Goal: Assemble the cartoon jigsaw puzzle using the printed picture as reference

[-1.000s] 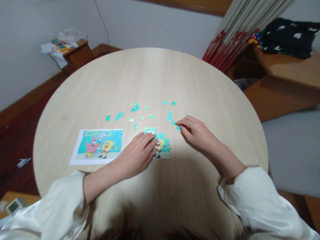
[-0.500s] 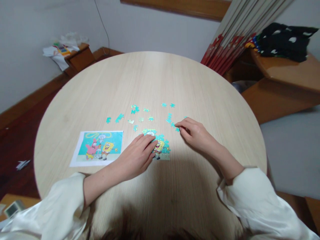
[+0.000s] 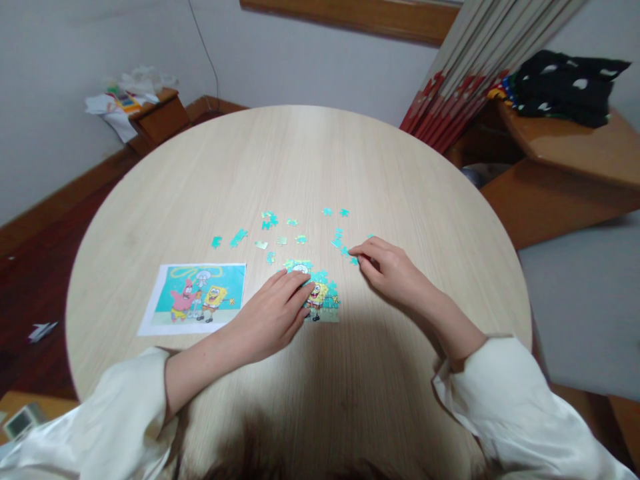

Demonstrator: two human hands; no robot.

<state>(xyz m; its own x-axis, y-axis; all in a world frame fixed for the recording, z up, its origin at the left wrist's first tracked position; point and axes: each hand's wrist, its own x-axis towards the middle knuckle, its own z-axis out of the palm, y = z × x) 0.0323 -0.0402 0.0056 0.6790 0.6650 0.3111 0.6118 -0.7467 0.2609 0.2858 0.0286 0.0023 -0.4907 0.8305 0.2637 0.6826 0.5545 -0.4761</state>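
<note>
My left hand [image 3: 277, 313] lies flat with its fingers stretched over the left part of a partly joined jigsaw puzzle [image 3: 320, 303]. A yellow square cartoon figure shows on the uncovered right part, and a pale round head shows above my fingertips. My right hand [image 3: 387, 267] rests on the table to the upper right of the puzzle, thumb and forefinger a little apart. Its forefinger tip is at a loose turquoise puzzle piece [image 3: 345, 251], and another piece [image 3: 354, 261] lies by the thumb. Whether the fingertips press on either piece is hard to see.
Several loose pieces [image 3: 270, 220] are scattered beyond the puzzle. A printed reference picture [image 3: 197, 293] lies left of my left hand on the round wooden table [image 3: 310, 160]. Behind stand a small cabinet [image 3: 160, 120] and a wooden stand with black cloth [image 3: 565, 87].
The view has shifted very slightly. Both hands and the puzzle pieces keep their places.
</note>
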